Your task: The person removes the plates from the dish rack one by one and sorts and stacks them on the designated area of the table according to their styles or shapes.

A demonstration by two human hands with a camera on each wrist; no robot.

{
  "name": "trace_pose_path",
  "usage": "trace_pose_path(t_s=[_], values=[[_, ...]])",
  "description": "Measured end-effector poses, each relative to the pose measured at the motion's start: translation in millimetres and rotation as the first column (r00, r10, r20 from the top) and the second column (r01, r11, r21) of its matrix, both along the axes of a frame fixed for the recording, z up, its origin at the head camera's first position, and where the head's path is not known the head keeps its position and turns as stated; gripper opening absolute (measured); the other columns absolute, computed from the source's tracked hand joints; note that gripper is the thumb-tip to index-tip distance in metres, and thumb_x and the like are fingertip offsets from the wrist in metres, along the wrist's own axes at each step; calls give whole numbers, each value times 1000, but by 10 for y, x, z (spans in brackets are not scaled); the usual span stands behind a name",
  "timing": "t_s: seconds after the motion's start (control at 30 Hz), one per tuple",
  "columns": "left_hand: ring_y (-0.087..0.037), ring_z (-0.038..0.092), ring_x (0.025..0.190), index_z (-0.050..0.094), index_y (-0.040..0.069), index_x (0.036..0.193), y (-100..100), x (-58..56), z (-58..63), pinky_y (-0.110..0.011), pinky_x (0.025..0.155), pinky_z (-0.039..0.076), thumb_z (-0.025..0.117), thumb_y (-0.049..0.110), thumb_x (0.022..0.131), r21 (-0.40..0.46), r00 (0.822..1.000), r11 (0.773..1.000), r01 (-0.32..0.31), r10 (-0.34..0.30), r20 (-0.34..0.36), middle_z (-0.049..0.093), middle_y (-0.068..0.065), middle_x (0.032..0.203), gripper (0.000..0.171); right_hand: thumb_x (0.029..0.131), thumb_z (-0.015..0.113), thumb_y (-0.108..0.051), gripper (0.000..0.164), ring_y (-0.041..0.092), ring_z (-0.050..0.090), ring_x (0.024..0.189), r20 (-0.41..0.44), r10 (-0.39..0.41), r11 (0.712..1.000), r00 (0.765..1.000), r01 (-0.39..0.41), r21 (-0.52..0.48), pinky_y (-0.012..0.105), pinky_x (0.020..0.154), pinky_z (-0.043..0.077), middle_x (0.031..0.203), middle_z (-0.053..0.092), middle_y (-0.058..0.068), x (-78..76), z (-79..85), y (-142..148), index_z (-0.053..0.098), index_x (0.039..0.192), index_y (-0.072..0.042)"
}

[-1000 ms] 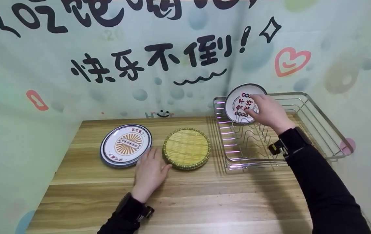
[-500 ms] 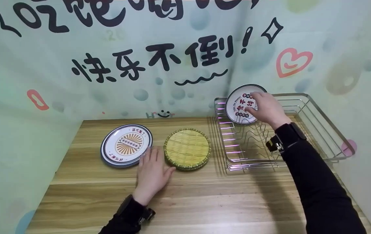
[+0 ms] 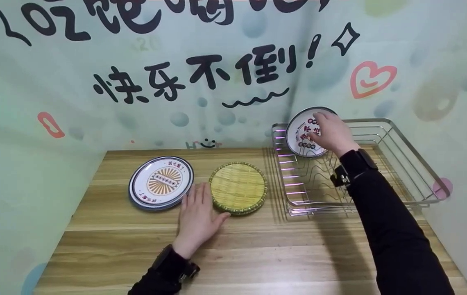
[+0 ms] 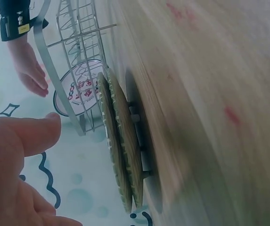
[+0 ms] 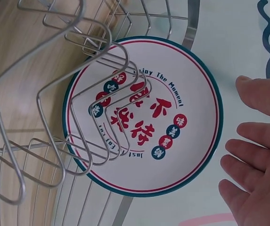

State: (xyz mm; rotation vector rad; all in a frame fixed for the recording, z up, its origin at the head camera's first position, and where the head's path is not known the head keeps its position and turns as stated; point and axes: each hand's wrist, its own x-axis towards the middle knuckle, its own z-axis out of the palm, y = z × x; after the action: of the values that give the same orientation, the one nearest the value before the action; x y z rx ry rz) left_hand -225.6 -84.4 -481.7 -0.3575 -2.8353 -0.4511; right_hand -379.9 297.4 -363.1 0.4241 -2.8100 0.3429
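Observation:
A round white plate with a dark rim and red characters [image 5: 125,174] stands upright in the wire dish rack [image 3: 420,157]. My right hand [image 3: 332,131] is beside the plate's face. In the right wrist view its fingers [image 5: 248,160] are spread loosely and stand apart from the rim. My left hand [image 3: 198,217] has its fingers fairly straight, between a stack of white plates with blue rims [image 3: 143,184] and a round yellow-green woven tray [image 3: 237,186]. Seen edge-on in the left wrist view, the tray shows as two woven layers [image 4: 120,141]. Both hands hold nothing.
The rack's wavy wire dividers [image 5: 45,103] rise in front of the upright plate. Behind the wooden table [image 3: 258,254] hangs a pale green printed backdrop [image 3: 155,123] with large black characters.
My left hand has shifted right, from the plate stack's edge toward the woven tray. My right hand has edged slightly left across the plate's face. The plate stays standing in the rack.

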Motion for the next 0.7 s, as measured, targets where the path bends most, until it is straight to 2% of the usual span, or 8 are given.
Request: trace_pose_path(t_s=[0.43, 0.7], values=[[-47, 27, 141, 26, -8, 151, 152, -147, 7, -61, 116, 17, 71, 58, 83, -3, 1000, 1000, 14, -14, -2, 31, -30, 153, 105, 94, 66, -20, 61, 46, 35, 135, 43, -51, 999, 998, 51, 5, 53, 113, 29, 146, 40, 30, -114, -7, -34, 41, 142, 10], [-46, 23, 143, 23, -7, 152, 255, -216, 18, -61, 117, 12, 69, 58, 84, 28, 999, 1000, 10, -11, 36, 25, -29, 155, 105, 93, 67, -19, 67, 44, 30, 140, 50, -73, 997, 996, 73, 7, 52, 116, 25, 150, 35, 30, -166, -49, -62, 36, 145, 9]])
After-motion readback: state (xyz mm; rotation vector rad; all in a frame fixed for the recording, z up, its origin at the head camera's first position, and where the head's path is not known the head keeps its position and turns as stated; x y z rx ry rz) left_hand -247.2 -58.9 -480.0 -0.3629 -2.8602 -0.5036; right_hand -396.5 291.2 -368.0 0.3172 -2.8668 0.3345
